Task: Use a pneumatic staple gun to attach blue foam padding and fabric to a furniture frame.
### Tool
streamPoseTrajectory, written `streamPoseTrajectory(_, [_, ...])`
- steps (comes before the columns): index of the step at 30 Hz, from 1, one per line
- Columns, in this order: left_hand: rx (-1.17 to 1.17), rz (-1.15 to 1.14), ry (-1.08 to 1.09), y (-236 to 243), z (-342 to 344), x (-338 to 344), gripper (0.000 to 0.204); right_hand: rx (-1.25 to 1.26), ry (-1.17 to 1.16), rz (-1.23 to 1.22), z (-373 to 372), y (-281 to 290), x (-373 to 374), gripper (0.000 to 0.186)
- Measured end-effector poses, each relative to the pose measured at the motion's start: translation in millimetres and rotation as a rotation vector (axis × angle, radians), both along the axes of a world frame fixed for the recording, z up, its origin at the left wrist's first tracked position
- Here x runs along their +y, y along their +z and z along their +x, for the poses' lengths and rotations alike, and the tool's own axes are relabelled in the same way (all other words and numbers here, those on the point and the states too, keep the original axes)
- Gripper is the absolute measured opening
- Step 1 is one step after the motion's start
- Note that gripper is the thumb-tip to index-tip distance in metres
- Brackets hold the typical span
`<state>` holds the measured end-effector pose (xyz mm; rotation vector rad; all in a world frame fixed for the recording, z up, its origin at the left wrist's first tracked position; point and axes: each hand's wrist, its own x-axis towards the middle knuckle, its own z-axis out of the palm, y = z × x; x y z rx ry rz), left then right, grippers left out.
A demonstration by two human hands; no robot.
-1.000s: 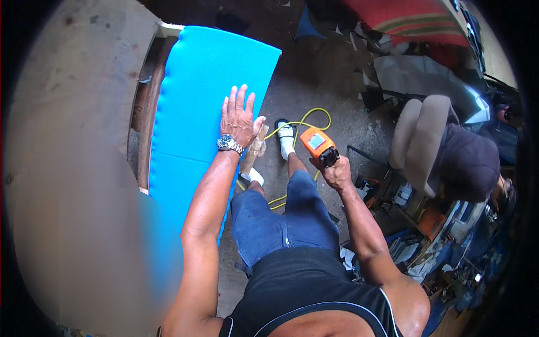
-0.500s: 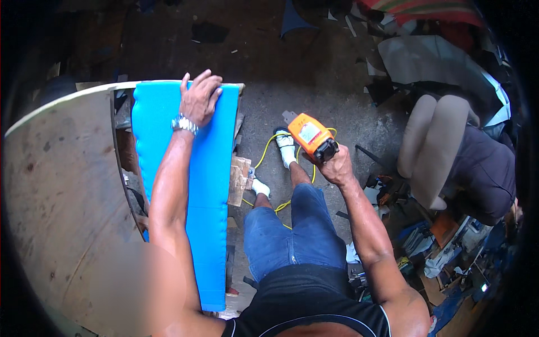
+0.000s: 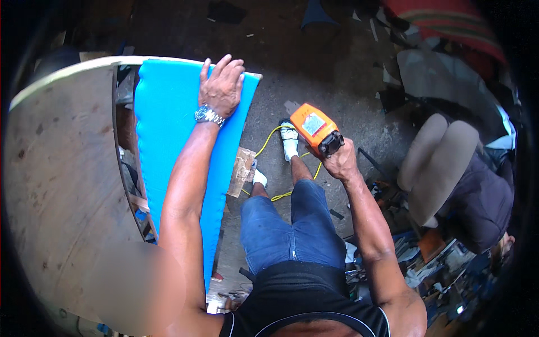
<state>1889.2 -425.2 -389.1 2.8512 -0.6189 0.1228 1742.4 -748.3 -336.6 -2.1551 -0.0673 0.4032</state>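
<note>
A bright blue, fabric-covered panel [image 3: 163, 123] with a scalloped left edge stretches along my left side. My left hand [image 3: 222, 87] lies on its far right corner, fingers stretched over the far edge, with a metal-banded watch [image 3: 209, 115] on the wrist. In my right hand [image 3: 339, 162] is an orange staple gun [image 3: 311, 123] with a black rear cap, held in the air to the right of the panel. Its metal nose points away to the left. The fingers on its grip are mostly hidden under the tool.
A curved wooden board [image 3: 67, 157] with a pale rim adjoins the blue panel on the left. Wood blocks [image 3: 241, 171] stand beside the panel. A yellow hose [image 3: 266, 143] loops around my feet. To the right are a beige cushioned item [image 3: 443, 168] and scattered scraps [image 3: 449, 264].
The panel's far end now appears higher and further right, and its near part narrower. My left hand has shifted right and away with it. The staple gun stays held, slightly further right.
</note>
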Motion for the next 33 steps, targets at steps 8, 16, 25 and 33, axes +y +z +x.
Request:
streamPoseTrajectory(8, [-0.032,-0.023,0.084,-11,-8,10,0.038,0.042,0.150,-0.111,74,10,63,0.047])
streamPoseTrajectory(16, [0.014,0.044,0.277,-3,-91,32,0.064,0.094,0.118,-0.309,74,18,78,0.047])
streamPoseTrajectory(25, [0.192,0.030,0.337,0,-172,44,0.064,0.201,0.185,-0.271,27,25,101,0.047])
streamPoseTrajectory(33, [0.199,-0.001,0.382,0,-211,57,0.060,0.104,0.226,-0.302,6,22,99,0.046])
